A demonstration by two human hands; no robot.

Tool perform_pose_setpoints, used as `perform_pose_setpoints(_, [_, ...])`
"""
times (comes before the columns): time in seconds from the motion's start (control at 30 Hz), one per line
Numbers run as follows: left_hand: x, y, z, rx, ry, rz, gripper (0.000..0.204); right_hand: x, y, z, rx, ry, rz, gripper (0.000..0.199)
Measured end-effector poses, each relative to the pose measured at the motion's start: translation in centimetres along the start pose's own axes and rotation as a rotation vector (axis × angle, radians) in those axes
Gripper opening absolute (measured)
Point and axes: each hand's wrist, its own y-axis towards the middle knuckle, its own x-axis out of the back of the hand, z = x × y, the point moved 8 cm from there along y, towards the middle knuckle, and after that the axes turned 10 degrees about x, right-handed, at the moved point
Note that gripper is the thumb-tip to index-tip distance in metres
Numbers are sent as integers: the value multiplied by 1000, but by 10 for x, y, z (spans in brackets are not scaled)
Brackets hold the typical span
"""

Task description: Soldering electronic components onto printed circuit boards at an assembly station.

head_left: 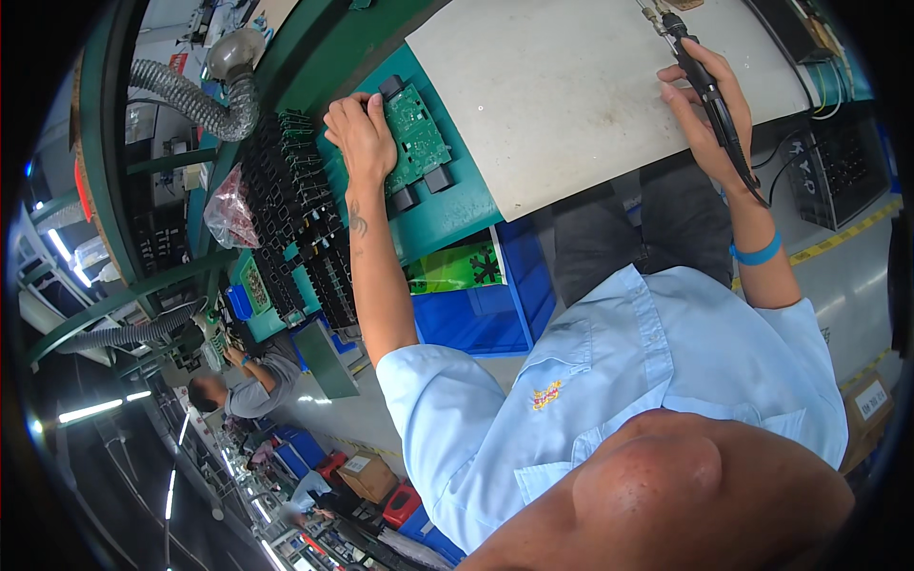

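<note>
The right hand (709, 119) is wrapped around a black handheld tool (706, 88), upper right; the left hand (365, 141) touches the green circuit board (415, 133), left of upper centre, its hold unclear. Best keep the board flat and steady.

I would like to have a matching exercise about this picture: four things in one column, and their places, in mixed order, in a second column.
Things:
1. left hand
2. black handheld tool
3. blue wristband
4. blue bin

Places:
A. around the right forearm
B. lower than the teal bench top
C. at the green circuit board
D. in the right hand

Right pairs: 1-C, 2-D, 3-A, 4-B.
</note>
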Motion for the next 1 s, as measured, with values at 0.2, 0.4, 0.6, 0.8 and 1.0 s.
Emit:
perform_pose_setpoints(0.2, [2,-3,1,-43,22,-62,30,-1,0,1,-18,19,-11,56])
perform_pose_setpoints(0.4, [-1,-1,-2,-49,30,-38,31,0,0,0,-36,18,-21,55])
perform_pose_setpoints(0.6, [-4,0,4,-41,47,-22,30,-1,0,1,-52,45,-36,54])
perform_pose_setpoints(0.8, [-7,2,2,-51,122,-98,30,0,-1,0,-64,55,-30,53])
perform_pose_setpoints(1.0, [10,4,-4,-60,125,-115,31,0,0,0,-5,56,-21,53])
